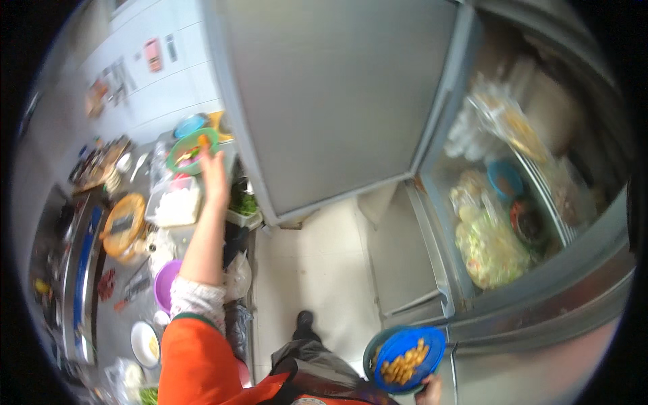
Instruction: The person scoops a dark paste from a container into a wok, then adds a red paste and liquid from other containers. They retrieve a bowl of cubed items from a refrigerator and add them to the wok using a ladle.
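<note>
My left hand (213,169) reaches out over the counter to the edge of a green plastic basin (174,159). An orange piece of food (203,140) shows at its fingertips; blur hides whether the fingers grip it or the rim. Cut vegetables (189,156), red, green and purplish, lie in that basin. Low at my right side, my right hand (431,390) holds a blue plastic basket (436,349) by its edge. Brown-yellow chunks of food (405,365) are inside it. A dark green bowl (372,349) sits under the blue basket, its far side hidden.
An open fridge door (344,101) stands ahead. Bagged shredded vegetables (491,253) and a blue bowl (504,179) are in the fridge at right. On the left counter are a white-filled plastic container (176,206), a round wooden board (124,225), a purple basin (164,286) and a white bowl (144,344).
</note>
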